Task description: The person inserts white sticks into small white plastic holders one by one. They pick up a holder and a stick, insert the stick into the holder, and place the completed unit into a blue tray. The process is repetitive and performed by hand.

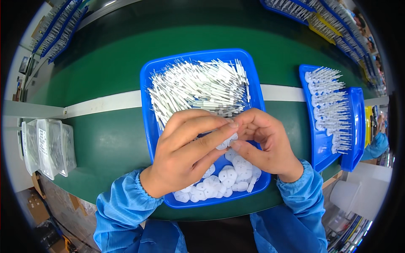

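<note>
Above the front half of a blue tray (265,185), my two hands meet with their fingertips together. My left hand (181,149) and my right hand (266,141) both pinch a small translucent white plastic disc (227,142); fingers cover much of it. Whether a thin stick is also between the fingertips, I cannot make out. Behind my hands, the tray holds a heap of thin white sticks with grey ends (198,86). Nearer to me in the same tray lies a pile of loose white plastic discs (228,177), partly hidden under my hands.
To the right, a smaller blue tray (319,158) carries rows of discs with thin sticks standing in them (327,103). Clear plastic boxes (48,147) stand at the green table's left edge. Stacked trays (61,29) fill the far left corner, more (325,23) the far right.
</note>
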The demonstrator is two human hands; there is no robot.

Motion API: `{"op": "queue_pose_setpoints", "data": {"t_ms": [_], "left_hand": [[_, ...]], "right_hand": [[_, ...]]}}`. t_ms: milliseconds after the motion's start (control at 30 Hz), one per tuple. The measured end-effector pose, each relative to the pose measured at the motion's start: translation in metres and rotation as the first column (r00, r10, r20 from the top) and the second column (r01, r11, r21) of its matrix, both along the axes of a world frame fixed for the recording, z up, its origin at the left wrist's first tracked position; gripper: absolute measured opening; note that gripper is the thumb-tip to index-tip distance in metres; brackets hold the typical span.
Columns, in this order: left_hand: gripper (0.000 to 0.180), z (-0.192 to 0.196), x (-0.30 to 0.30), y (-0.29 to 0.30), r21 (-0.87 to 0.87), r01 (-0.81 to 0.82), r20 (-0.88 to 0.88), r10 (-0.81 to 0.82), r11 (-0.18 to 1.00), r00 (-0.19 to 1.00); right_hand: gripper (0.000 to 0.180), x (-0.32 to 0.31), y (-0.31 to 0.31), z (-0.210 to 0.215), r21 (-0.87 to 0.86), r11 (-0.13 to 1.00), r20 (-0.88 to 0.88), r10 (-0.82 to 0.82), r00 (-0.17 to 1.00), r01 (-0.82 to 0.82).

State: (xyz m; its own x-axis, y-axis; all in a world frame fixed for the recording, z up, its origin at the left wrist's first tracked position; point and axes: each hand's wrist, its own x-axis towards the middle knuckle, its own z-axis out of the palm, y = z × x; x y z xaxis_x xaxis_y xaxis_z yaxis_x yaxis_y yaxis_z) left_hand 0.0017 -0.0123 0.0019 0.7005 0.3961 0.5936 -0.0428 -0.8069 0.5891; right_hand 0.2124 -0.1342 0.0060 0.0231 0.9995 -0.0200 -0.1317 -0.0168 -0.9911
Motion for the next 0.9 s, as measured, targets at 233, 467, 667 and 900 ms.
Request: {"op": "queue_pose_setpoints", "data": {"t_ms": [233,467,667,900], "left_hand": [[0.079,0.018,-0.02,-0.017,-0.24,-0.09,-0.207,0.04,0.966,0.978],[0.074,0.005,-0.023,-0.019,-0.101,-0.045,-0.419,-0.002,0.994,0.908],[0.053,0.013,-0.023,-0.009,-0.12,-0.063,-0.438,0.004,0.991,0.899],[0.022,0.007,0.006,0.005,-0.087,0.01,-0.415,-0.046,0.996,0.909]], "right_hand": [[0.024,0.006,-0.005,-0.002,0.158,0.987,0.437,-0.052,0.898,-0.02],[0.023,0.006,0.002,0.002,0.324,0.925,0.881,-0.217,0.421,-0.2],[0.022,0.008,0.0,0.001,0.285,0.944,0.875,-0.186,0.448,-0.164],[0.015,0.009,0.002,-0.003,0.331,0.928,0.868,-0.227,0.441,-0.173]]}}
